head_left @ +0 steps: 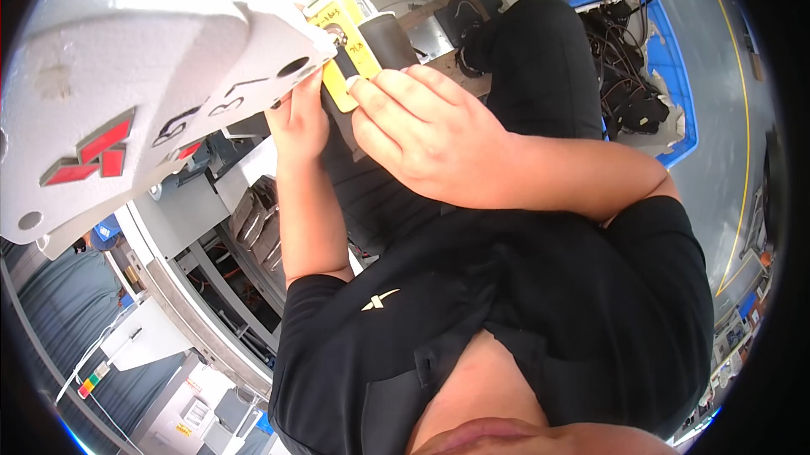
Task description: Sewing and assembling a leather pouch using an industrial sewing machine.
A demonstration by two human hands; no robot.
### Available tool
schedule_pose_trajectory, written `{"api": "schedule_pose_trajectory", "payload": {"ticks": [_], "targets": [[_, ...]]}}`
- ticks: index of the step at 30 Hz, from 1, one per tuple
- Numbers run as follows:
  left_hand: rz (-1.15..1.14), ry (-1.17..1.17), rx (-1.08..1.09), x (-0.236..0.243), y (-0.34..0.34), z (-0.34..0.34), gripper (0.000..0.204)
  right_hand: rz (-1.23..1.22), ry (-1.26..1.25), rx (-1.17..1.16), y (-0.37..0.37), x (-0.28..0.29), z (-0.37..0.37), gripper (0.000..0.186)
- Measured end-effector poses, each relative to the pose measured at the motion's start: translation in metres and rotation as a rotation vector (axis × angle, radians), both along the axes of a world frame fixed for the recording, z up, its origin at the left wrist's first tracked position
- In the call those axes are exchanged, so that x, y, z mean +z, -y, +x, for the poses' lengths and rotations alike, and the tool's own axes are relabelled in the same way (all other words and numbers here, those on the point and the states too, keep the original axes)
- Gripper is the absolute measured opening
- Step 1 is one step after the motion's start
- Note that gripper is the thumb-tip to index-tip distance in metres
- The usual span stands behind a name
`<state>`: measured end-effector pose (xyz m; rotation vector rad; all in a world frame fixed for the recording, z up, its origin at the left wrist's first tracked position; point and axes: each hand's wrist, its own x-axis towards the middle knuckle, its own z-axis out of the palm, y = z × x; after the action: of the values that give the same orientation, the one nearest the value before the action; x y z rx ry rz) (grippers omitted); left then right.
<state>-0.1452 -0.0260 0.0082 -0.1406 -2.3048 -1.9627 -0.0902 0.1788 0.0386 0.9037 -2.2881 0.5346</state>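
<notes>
A large white machine casing (pixel 169 58) with red emblem blocks and black handwritten marks fills the upper left. At its right edge is a yellow plate (pixel 364 48) with handwriting and a narrow black piece (pixel 345 64) along it. My right hand (pixel 426 130) is closed at the plate's lower end, fingers bent together and fingertips by the black piece; its thumb and whatever it grips are hidden. My left hand (pixel 301 121) reaches up under the casing's lower edge, beside the yellow plate. Its fingertips are hidden behind the casing.
A dark grey cylinder (pixel 389 41) stands just right of the yellow plate. On the right, a blue bin (pixel 675 75) holds black cables and dark parts. My bent knee (pixel 544 50) lies between it and my hands. A metal frame (pixel 181 286) runs along the lower left.
</notes>
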Motion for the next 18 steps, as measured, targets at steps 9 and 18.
{"api": "schedule_pose_trajectory", "payload": {"ticks": [9, 18], "targets": [[-0.038, -0.025, 0.048, -0.002, -0.002, 0.0, 0.031, -0.016, 0.023, -0.003, 0.002, -0.001, 0.001, 0.022], [-0.349, -0.213, -0.139, 0.007, -0.002, -0.015, 0.031, 0.016, 0.043, -0.021, -0.005, -0.001, 0.0, 0.026]]}}
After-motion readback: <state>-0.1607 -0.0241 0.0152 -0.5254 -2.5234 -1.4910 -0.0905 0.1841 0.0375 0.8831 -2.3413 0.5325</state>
